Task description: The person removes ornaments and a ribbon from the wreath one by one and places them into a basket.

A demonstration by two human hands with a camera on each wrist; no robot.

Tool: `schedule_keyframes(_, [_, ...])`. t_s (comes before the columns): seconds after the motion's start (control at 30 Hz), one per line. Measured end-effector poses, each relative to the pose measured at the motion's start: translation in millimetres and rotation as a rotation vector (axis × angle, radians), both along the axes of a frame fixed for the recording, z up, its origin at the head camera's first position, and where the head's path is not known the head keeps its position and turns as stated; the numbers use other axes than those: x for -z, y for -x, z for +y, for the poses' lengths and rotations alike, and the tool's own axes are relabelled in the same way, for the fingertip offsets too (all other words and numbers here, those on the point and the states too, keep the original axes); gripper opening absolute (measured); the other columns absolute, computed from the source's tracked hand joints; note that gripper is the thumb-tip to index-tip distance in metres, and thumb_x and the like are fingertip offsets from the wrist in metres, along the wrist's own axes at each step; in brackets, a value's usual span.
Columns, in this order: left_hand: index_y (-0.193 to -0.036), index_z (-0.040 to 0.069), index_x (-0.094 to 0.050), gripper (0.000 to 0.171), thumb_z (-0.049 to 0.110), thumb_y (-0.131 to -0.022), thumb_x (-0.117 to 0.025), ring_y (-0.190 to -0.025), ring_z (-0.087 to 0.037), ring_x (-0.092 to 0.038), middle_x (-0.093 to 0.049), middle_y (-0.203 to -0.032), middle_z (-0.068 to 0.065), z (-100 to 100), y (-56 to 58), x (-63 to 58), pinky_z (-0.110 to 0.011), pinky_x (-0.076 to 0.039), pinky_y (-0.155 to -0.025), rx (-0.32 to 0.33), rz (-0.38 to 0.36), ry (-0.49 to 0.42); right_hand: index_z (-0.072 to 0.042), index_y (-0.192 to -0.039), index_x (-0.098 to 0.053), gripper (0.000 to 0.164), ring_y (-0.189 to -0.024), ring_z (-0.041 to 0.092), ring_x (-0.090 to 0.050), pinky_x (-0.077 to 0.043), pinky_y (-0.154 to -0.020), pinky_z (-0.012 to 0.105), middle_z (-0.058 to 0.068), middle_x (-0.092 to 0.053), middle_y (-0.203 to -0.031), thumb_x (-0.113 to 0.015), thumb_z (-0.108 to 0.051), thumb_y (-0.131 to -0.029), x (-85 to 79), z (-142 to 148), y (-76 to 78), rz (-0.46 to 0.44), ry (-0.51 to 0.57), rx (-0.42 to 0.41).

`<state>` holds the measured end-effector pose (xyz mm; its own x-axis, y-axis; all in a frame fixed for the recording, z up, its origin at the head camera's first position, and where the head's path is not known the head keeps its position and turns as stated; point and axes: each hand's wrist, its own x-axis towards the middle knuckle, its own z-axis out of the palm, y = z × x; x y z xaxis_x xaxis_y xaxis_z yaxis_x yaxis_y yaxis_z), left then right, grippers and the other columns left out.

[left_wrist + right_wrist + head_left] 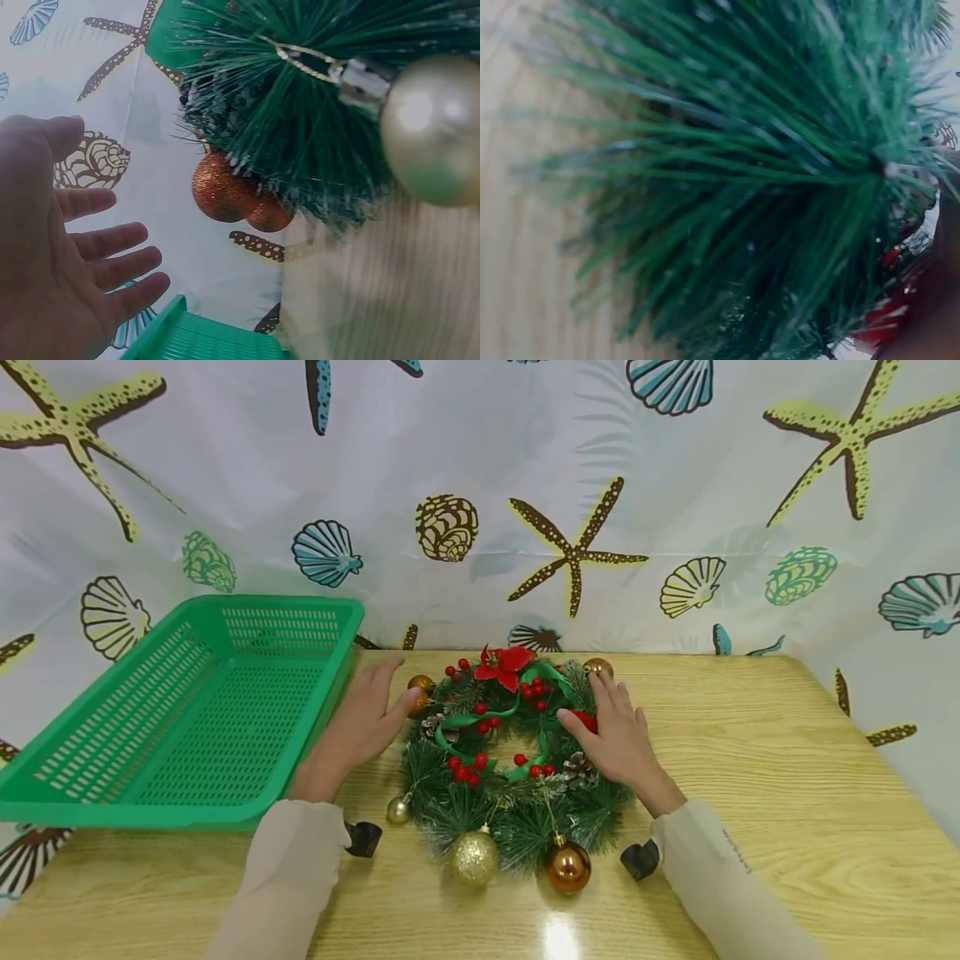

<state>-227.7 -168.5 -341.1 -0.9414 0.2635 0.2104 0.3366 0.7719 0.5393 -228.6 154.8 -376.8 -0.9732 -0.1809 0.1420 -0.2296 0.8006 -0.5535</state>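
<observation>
Framing an artificial Christmas wreath [450, 814] between two bare hands, flat on the tabletop [787, 735] and to the right of a green plastic basket [150, 814]. Holding nothing with the left hand [356, 727], released and spread-fingered beside the glittery orange baubles [420, 683] at the wreath's far left. Placed over the wreath's right side with the right hand [618, 735], near a red flower [585, 721] and a coppery bauble [600, 667], with fingers fairly straight and grip apparently released too; cannot tell from these views whether touching or just above the greenery. Most likely to go wrong around the loosely looped green ribbon [459, 722]: could catch on a fingertip and pull out of its curves. Could also scuff or detach the large gold bauble [474, 858] or the shiny copper bauble [567, 867], hung from thin loops at the near edge, if dragged across bare wood or swung in a lift. Risky to raise from one side only: would tilt the ring and perhaps work the pinecone [579, 770] or the berry sprig [461, 773] loose. Tight on the left, too: could bump the basket with a careless forearm.
</observation>
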Motion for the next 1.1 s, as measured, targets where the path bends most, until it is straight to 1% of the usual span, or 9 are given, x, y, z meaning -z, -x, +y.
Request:
schedule_keyframes(0.17, [-0.149, -0.003, -0.020, 0.059, 0.028, -0.103, -0.040, -0.140, -0.045, -0.023, -0.024, -0.151, -0.028, -1, 3.1, 5.5, -0.059, -0.023, -0.111, 0.002, -0.037, -0.030, -0.004, -0.153, -0.013, 0.077, -0.146, 0.041, -0.001, -0.006, -0.110, 0.068, 0.017, -0.008, -0.160, -0.045, -0.047, -0.098, 3.3, -1, -0.2, -0.013, 0.013, -0.010])
schedule_keyframes(0.33, [-0.149, 0.000, -0.024, 0.057, 0.026, -0.102, -0.042, -0.140, -0.042, -0.024, -0.027, -0.152, -0.025, 0, 6.2, 11.2, -0.058, -0.023, -0.112, -0.007, -0.031, -0.048, -0.004, -0.153, -0.012, 0.078, -0.146, 0.042, -0.001, -0.008, -0.111, 0.068, 0.020, -0.011, -0.159, -0.046, -0.047, -0.097, 4.0, -1, -1.0, -0.026, 0.029, -0.014])
schedule_keyframes(0.57, [-0.149, 0.001, -0.026, 0.055, 0.023, -0.101, -0.045, -0.138, -0.043, -0.028, -0.028, -0.150, -0.025, 4, 7.9, 18.3, -0.059, -0.027, -0.109, -0.004, -0.035, -0.087, -0.009, -0.154, -0.012, 0.080, -0.144, 0.043, -0.016, -0.022, -0.110, 0.063, 0.022, -0.015, -0.157, -0.048, -0.051, -0.096, 4.7, -1, -0.7, -0.064, 0.054, -0.023])
schedule_keyframes(0.67, [-0.148, 0.000, -0.028, 0.054, 0.021, -0.101, -0.046, -0.136, -0.044, -0.031, -0.031, -0.148, -0.026, 5, 7.7, 19.3, -0.060, -0.029, -0.108, -0.004, -0.024, -0.092, -0.011, -0.154, -0.011, 0.081, -0.143, 0.042, -0.018, -0.024, -0.109, 0.063, 0.020, -0.014, -0.158, -0.047, -0.054, -0.095, 3.6, -3, -0.3, -0.083, 0.070, -0.028])
schedule_keyframes(0.83, [-0.147, -0.001, -0.031, 0.052, 0.017, -0.101, -0.046, -0.134, -0.044, -0.034, -0.034, -0.146, -0.027, 7, 8.6, 21.2, -0.059, -0.031, -0.107, 0.002, -0.016, -0.087, -0.012, -0.154, -0.011, 0.081, -0.144, 0.040, -0.018, -0.025, -0.109, 0.062, 0.018, -0.014, -0.159, -0.046, -0.054, -0.095, 3.2, -4, -0.8, -0.091, 0.080, -0.030])
schedule_keyframes(0.97, [-0.146, -0.001, -0.033, 0.049, 0.016, -0.101, -0.045, -0.134, -0.043, -0.034, -0.035, -0.146, -0.026, 7, 9.6, 23.6, -0.058, -0.031, -0.107, 0.003, -0.024, -0.106, -0.011, -0.154, -0.012, 0.081, -0.144, 0.040, -0.018, -0.025, -0.110, 0.062, 0.018, -0.015, -0.158, -0.047, -0.054, -0.095, 5.1, -4, -2.1, -0.084, 0.080, -0.028])
schedule_keyframes(1.1, [-0.145, -0.001, -0.035, 0.046, 0.014, -0.102, -0.043, -0.134, -0.043, -0.035, -0.037, -0.146, -0.026, 6, 11.2, 26.6, -0.058, -0.031, -0.107, 0.008, -0.017, -0.126, -0.011, -0.154, -0.012, 0.082, -0.144, 0.040, -0.019, -0.025, -0.109, 0.062, 0.019, -0.015, -0.158, -0.047, -0.055, -0.094, 4.5, -4, -1.9, -0.083, 0.076, -0.036])
